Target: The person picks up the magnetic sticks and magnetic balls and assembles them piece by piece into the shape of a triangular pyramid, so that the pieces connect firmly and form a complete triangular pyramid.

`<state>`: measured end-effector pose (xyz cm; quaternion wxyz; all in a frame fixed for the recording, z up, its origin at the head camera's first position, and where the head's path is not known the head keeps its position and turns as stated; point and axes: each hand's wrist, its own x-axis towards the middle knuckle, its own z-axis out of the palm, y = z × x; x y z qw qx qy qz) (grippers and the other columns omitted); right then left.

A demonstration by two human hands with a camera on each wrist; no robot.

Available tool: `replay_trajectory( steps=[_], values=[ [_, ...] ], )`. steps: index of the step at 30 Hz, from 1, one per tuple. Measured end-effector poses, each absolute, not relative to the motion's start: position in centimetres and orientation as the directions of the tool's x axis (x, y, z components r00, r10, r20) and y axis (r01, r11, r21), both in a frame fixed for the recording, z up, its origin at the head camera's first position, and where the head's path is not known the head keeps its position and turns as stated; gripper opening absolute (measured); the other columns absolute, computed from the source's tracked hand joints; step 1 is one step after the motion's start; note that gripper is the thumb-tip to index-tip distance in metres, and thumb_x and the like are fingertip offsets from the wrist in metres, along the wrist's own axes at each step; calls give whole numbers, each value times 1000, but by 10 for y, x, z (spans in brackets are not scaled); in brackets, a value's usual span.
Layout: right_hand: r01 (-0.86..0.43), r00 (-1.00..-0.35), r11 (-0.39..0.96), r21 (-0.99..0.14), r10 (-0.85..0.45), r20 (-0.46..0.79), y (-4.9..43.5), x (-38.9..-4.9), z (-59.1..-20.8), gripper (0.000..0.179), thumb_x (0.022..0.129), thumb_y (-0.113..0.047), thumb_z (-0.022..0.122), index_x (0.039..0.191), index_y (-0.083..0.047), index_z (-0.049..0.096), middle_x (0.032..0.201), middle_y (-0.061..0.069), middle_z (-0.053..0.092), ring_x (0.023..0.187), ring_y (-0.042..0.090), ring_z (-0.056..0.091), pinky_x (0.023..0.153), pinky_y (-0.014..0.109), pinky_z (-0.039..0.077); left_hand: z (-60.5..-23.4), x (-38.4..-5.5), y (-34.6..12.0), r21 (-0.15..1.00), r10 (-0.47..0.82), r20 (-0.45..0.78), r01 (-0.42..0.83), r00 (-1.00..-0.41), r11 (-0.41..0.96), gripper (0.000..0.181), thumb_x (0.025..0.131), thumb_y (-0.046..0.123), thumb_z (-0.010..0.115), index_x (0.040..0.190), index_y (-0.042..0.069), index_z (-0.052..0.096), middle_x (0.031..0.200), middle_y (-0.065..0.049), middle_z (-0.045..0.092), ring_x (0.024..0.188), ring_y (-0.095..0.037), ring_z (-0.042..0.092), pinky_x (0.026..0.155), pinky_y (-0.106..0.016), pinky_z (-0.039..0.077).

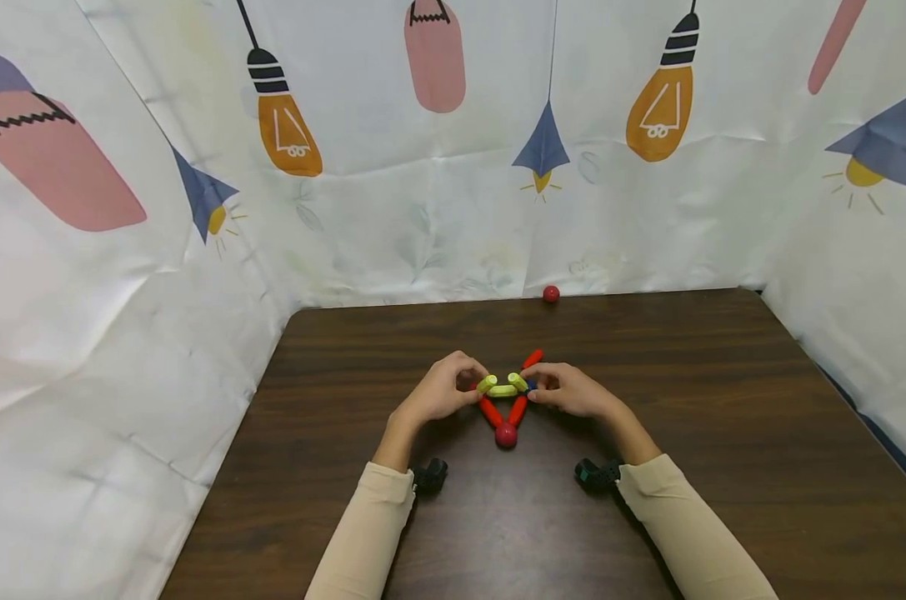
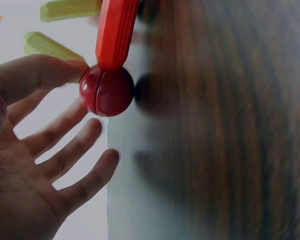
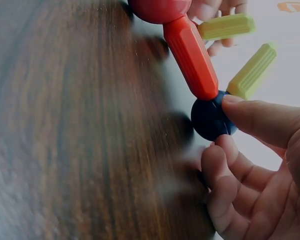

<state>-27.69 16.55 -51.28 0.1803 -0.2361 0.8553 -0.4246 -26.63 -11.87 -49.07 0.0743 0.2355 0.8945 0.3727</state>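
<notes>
- Below centre: left hand [image 1: 439,390] pinches a yellow-green rod [image 1: 487,383], other fingers spread.
- Right of that: right hand [image 1: 573,392] pinches a blue ball [image 3: 206,120].
- Lower: red rods [image 1: 490,412] meet a red ball [image 1: 506,435].

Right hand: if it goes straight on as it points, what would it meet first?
The right hand would probably meet the blue ball first; they seem to touch, though depth is unclear.
</notes>
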Motion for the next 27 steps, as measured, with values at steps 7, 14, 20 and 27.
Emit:
replay_trajectory(
  steps=[7,14,20,27],
  values=[
    [-254,-812,468,-846,-578,-75,162,-277,-512,34,101,-17,65,134,-7,60,88,6,62,67,18,57,60,32,51,-487,-267,-133,700,531,-64,341,-845,627,35,88,3,77,120,17,71,107,-2,72,99,-19,66,87,-34,55],
    [-209,-866,464,-861,-497,-58,169,-279,-511,33,102,-14,64,134,-9,59,96,11,62,73,22,58,62,32,51,-489,-271,-146,704,516,-113,299,-849,645,35,87,11,82,119,16,72,105,-1,71,94,-17,64,80,-30,54],
    [-180,-894,518,-836,-440,-80,174,-281,-512,40,102,-16,64,141,-15,56,114,13,58,79,23,58,68,35,51,-488,-272,-162,709,494,-156,251,-855,659,42,85,12,84,124,12,69,99,-1,67,88,-15,61,79,-29,53],
    [-213,-897,544,-811,-439,-59,173,-286,-513,48,101,-14,64,148,-14,52,116,17,58,77,22,57,66,35,53,-486,-272,-169,704,477,-171,232,-862,671,59,84,16,85,137,13,60,94,-3,66,82,-15,62,72,-29,52]
  ],
)
